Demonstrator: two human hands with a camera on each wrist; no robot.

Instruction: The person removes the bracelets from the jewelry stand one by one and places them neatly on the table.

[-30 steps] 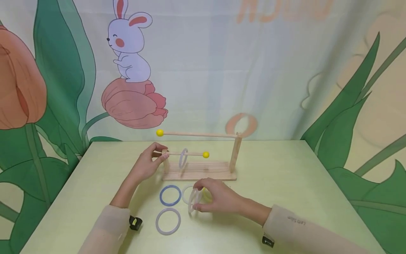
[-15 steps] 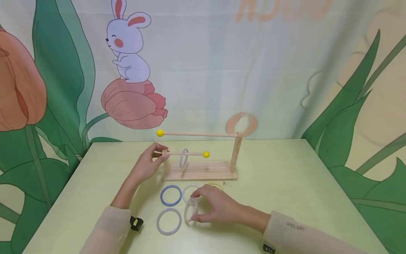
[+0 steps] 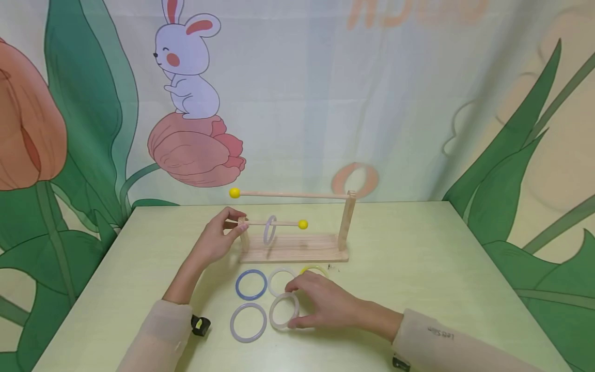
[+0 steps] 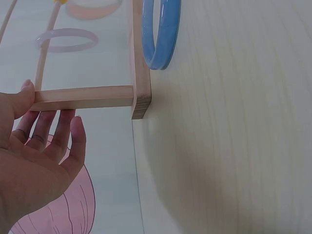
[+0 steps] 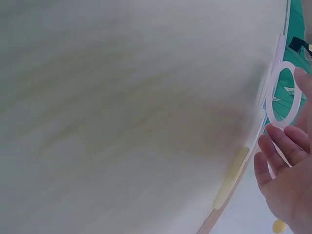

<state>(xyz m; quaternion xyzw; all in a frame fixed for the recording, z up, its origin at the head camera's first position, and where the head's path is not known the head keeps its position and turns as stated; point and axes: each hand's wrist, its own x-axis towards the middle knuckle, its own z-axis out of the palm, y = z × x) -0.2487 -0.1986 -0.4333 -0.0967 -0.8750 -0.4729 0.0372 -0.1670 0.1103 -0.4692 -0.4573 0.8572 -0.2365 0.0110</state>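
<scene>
My left hand grips the top of the short post of a wooden stand, thumb on one side and fingers on the other. A pale lilac ring hangs on the lower rod, which ends in a yellow ball. Over the table, my right hand pinches a whitish translucent ring between thumb and fingertips. That ring is tilted up, facing the head camera. Close by lie a blue ring, a pale purple ring, another whitish ring and a yellow ring, partly behind the right hand.
The stand's base sits toward the back of the pale table. From its taller right post a longer upper rod reaches left to a yellow ball. A printed curtain hangs behind.
My right hand has drawn the whitish ring slightly toward me and turned it from nearly edge-on to face the camera, uncovering the yellow ring. The left hand stays on the post.
</scene>
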